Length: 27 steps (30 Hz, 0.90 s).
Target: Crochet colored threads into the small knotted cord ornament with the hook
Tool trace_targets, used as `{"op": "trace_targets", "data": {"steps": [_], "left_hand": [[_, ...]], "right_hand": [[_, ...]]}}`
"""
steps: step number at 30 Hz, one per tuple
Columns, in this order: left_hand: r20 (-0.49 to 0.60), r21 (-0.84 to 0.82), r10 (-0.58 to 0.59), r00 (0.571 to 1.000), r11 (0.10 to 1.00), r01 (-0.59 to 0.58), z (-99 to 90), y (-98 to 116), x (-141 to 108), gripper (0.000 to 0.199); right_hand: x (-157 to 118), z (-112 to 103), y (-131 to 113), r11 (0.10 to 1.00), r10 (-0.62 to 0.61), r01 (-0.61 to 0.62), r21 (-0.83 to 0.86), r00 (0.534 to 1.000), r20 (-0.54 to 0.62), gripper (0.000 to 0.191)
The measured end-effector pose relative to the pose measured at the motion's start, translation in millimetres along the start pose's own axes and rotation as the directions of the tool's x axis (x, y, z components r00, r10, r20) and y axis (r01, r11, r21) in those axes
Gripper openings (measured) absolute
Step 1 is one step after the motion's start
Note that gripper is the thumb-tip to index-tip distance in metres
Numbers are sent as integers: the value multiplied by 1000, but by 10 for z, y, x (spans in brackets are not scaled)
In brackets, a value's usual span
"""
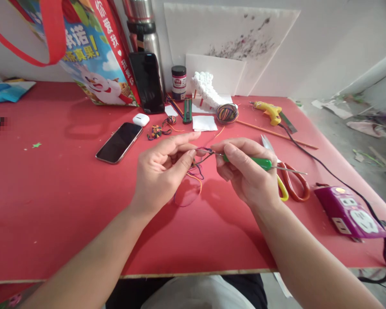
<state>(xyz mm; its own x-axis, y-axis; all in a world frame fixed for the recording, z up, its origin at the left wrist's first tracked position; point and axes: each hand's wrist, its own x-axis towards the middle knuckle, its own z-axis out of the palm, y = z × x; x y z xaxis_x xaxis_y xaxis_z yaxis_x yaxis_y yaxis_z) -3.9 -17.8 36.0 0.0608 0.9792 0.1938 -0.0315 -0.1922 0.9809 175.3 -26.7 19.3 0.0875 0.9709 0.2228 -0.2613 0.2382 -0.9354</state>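
Observation:
My right hand [247, 165] is closed around a green-handled crochet hook [260, 163], its thin metal shaft pointing left. Facing it, my left hand [164, 167] pinches multicoloured yarn [199, 165] between thumb and fingers, index finger stretched out. The hook's tip meets the yarn between the two hands; the exact loop there is too small to make out. Loose yarn ends hang below onto the red table. Behind the hands lies a wound ball of the same dark mixed yarn [227, 113], with a strand trailing from it.
Scissors [291, 178] lie right of my right hand, near a purple power strip [350, 212] with a black cord. A yellow glue gun [266, 111] rests farther back. Left are a phone [119, 143] and a white earbud case [140, 119]. A gift bag [96, 56] stands behind.

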Motion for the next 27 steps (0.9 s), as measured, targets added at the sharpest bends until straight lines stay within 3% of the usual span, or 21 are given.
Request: {"op": "trace_targets", "data": {"steps": [10, 17, 21, 23, 27], "left_hand": [[3, 85, 101, 995, 991, -101, 1, -32, -16, 23], [30, 290, 273, 962, 918, -270, -24, -113, -7, 23], [103, 434, 434, 895, 790, -433, -48, -203, 24, 27], [120, 428, 459, 880, 776, -463, -51, -244, 37, 28], [72, 296, 348, 935, 887, -354, -28, -265, 41, 30]], "right_hand": [[-8, -30, 15, 1000, -11, 11, 2, 1000, 14, 12], [-14, -22, 29, 996, -57, 57, -61, 998, 8, 12], [-40, 14, 13, 968, -159, 160, -194, 987, 24, 15], [-62, 32, 6, 931, -232, 242, -273, 970, 67, 16], [-101, 60, 27, 834, -354, 383, -398, 923, 148, 18]]}}
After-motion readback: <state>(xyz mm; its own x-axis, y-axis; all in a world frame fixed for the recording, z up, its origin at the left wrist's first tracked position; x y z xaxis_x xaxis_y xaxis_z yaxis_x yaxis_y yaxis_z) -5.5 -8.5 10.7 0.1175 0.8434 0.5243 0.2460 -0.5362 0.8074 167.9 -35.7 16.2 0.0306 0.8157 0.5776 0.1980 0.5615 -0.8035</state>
